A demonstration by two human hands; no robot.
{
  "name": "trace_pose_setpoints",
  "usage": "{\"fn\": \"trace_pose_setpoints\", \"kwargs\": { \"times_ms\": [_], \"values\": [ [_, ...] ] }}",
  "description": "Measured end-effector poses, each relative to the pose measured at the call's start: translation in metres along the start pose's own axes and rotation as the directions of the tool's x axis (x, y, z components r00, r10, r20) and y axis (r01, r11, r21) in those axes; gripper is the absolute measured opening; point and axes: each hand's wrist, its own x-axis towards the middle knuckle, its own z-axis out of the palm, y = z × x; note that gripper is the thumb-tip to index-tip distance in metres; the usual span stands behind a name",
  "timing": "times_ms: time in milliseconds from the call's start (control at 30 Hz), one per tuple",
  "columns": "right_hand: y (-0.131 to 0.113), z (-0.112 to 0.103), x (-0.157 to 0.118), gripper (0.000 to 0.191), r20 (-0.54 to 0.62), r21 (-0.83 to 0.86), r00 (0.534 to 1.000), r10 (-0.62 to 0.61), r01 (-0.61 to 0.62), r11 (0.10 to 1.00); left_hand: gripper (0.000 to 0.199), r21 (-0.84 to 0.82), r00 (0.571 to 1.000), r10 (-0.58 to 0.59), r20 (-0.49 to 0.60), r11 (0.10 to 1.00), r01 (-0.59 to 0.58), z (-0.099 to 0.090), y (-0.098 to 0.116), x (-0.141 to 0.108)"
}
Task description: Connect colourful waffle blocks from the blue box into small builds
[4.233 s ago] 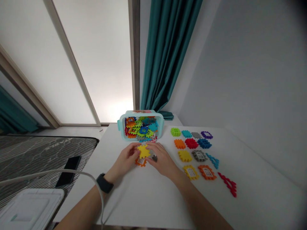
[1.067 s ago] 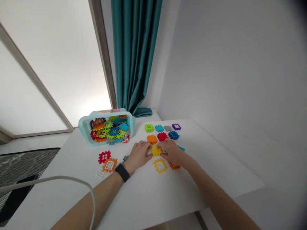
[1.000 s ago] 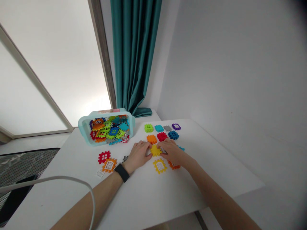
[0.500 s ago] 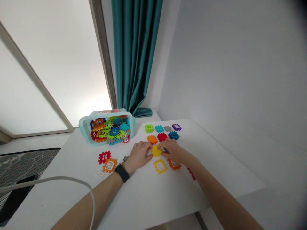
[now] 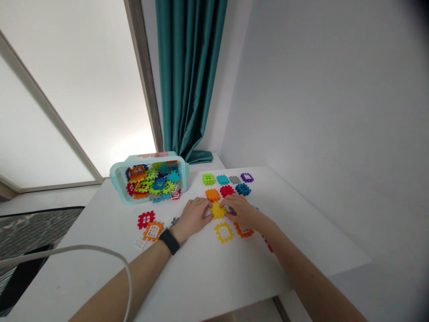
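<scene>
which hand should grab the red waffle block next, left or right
Left, probably: the left hand is nearer the red waffle block, with nothing between them but a small grey piece. The right hand sits beyond the yellow waffle block.

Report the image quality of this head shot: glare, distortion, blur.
Head view: the backlit panel glares toward its lower edge; wide-angle distortion slants the white table; the top-right corner darkens; the left hand and right hand show no strong motion blur.

Teal curtain (image 5: pixel 187 76) hanging floor-length; white wall (image 5: pixel 321 103) right of curtain; backlit frosted glass panel (image 5: pixel 80 89) left; white table (image 5: pixel 214 286) below curtain; dark striped bedding (image 5: pixel 33 223) beyond table's left edge.
</scene>
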Motion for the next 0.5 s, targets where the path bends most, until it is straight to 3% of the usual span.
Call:
{"fn": "trace_pose_setpoints", "kwargs": {
  "times_ms": [500],
  "values": [
    [-0.0012, 0.0005, -0.0023, 0.02, 0.004, -0.006, 0.998, -0.057, 0.057, 0.998, 0.015, 0.031, 0.999, 0.035, -0.007, 0.999, -0.035, 0.0011, -0.0007, 0.0002]
  ]
}}
